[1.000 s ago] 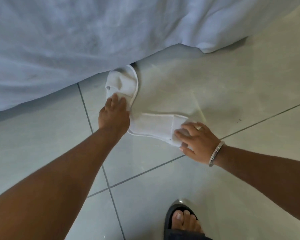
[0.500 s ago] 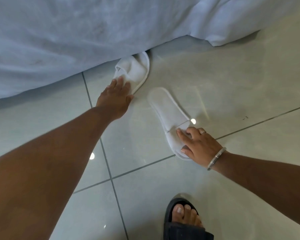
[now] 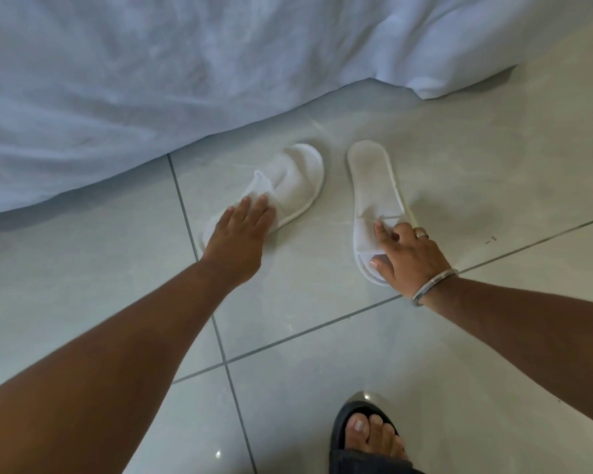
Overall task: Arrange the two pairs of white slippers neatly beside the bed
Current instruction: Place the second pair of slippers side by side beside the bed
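Observation:
Two white slippers lie on the pale tiled floor just in front of the bed. The left slipper (image 3: 297,179) is tilted, its heel toward the upper right, and its toe strap is crumpled under my left hand (image 3: 240,234), which presses flat on it. The right slipper (image 3: 374,186) lies nearly straight, heel toward the bed. My right hand (image 3: 408,258) grips its toe strap, thumb at the front edge and fingers on top. A gap of floor separates the two slippers. No other slippers show.
White bedding (image 3: 185,80) hangs down to the floor across the top, with a fold (image 3: 435,83) touching the tiles at the upper right. My foot in a black sandal (image 3: 367,436) stands at the bottom. Grey grout lines cross the floor.
The left slipper has come out from under the bedding edge toward me. The right slipper has turned from lying crosswise to pointing heel-first at the bed, beside the other.

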Available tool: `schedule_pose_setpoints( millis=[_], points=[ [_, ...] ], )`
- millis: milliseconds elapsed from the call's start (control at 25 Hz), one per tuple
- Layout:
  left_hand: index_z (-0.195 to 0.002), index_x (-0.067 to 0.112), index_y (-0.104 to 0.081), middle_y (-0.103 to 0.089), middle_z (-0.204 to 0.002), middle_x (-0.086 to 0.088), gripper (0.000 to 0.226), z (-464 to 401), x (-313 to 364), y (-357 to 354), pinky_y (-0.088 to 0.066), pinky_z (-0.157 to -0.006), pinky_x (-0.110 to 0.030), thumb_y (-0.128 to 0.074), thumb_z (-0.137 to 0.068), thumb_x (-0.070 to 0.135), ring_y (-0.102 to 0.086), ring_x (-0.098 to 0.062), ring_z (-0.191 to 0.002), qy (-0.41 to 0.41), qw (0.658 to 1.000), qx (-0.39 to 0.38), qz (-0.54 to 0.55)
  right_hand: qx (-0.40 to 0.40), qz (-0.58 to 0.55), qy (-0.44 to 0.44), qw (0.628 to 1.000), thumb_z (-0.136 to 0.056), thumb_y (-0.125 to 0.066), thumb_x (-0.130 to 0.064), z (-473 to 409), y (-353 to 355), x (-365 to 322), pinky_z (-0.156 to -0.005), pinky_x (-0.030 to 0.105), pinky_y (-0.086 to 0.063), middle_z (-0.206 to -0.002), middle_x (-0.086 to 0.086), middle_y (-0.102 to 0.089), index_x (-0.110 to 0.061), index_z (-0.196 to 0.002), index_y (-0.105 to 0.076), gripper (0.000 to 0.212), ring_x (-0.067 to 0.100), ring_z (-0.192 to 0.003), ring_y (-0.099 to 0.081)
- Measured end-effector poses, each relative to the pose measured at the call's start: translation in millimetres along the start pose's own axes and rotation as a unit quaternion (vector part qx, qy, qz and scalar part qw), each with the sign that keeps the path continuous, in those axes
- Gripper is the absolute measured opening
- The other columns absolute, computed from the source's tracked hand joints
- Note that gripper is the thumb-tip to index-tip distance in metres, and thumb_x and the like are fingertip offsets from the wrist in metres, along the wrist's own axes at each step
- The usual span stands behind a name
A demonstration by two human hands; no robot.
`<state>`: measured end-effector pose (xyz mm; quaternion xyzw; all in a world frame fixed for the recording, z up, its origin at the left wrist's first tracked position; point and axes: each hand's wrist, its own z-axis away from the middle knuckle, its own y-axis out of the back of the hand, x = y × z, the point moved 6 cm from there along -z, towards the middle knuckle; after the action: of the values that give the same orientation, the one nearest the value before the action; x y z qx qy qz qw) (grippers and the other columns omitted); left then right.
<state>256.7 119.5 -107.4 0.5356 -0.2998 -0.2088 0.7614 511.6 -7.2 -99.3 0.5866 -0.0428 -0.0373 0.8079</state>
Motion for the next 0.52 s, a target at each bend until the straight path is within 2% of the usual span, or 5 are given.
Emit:
schedule_pose_setpoints(
  millis=[80, 160, 280, 360, 520],
  points=[
    [-0.153, 0.017, -0.033, -0.043, -0.153, -0.007, 0.070, 12, 0, 7, -0.036, -0.104, -0.050, -0.043, -0.085, 0.002, -0.044, -0.035, -0.134, -0.071, 0.997, 0.007, -0.031, 0.011, 0.001, 0.014, 1.000, -0.075, -0.072, -0.038, 2, 1, 0, -0.060, 0.044, -0.051, -0.100, 0.023, -0.054, -0.007, -0.135, -0.048, 0.072, 0.041, -0.078, -0.052],
    [-0.150, 0.019, -0.039, -0.053, -0.143, -0.008, 0.065, 22, -9, 11, -0.043, -0.093, -0.051, -0.048, -0.087, 0.006, -0.053, -0.036, -0.119, -0.095, 0.995, 0.011, -0.034, 0.018, 0.017, 0.036, 0.999, -0.072, -0.075, -0.038, 1, 2, 4, -0.056, 0.043, -0.051, -0.097, 0.023, -0.056, -0.006, -0.134, -0.050, 0.074, 0.040, -0.075, -0.053],
    [-0.141, 0.021, -0.052, -0.052, -0.142, -0.007, 0.060, 19, -6, 8, -0.039, -0.105, -0.053, -0.056, -0.082, 0.010, -0.044, -0.035, -0.130, -0.023, 0.999, -0.007, 0.034, 0.024, 0.027, 0.044, 0.998, -0.072, -0.073, -0.039, 1, 0, 7, -0.056, 0.041, -0.049, -0.097, 0.021, -0.056, -0.008, -0.134, -0.049, 0.074, 0.039, -0.075, -0.053],
    [-0.128, 0.017, -0.060, -0.052, -0.140, -0.006, 0.047, 9, 15, 3, -0.028, -0.114, -0.054, -0.053, -0.083, 0.027, -0.034, -0.034, -0.139, -0.014, 0.996, -0.016, 0.087, 0.032, 0.021, 0.041, 0.998, -0.072, -0.073, -0.038, 2, -2, 7, -0.057, 0.042, -0.050, -0.101, 0.020, -0.056, -0.010, -0.135, -0.049, 0.073, 0.039, -0.077, -0.053],
    [-0.133, 0.017, -0.051, -0.026, -0.161, -0.003, 0.059, 5, 26, -5, -0.006, -0.122, -0.052, -0.050, -0.090, 0.059, -0.005, -0.028, -0.152, -0.006, 0.994, -0.009, 0.109, 0.039, 0.024, 0.061, 0.997, -0.070, -0.075, -0.043, 8, -3, 14, -0.066, 0.045, -0.054, -0.125, 0.021, -0.053, -0.011, -0.139, -0.042, 0.083, 0.041, -0.089, -0.056]
  ],
)
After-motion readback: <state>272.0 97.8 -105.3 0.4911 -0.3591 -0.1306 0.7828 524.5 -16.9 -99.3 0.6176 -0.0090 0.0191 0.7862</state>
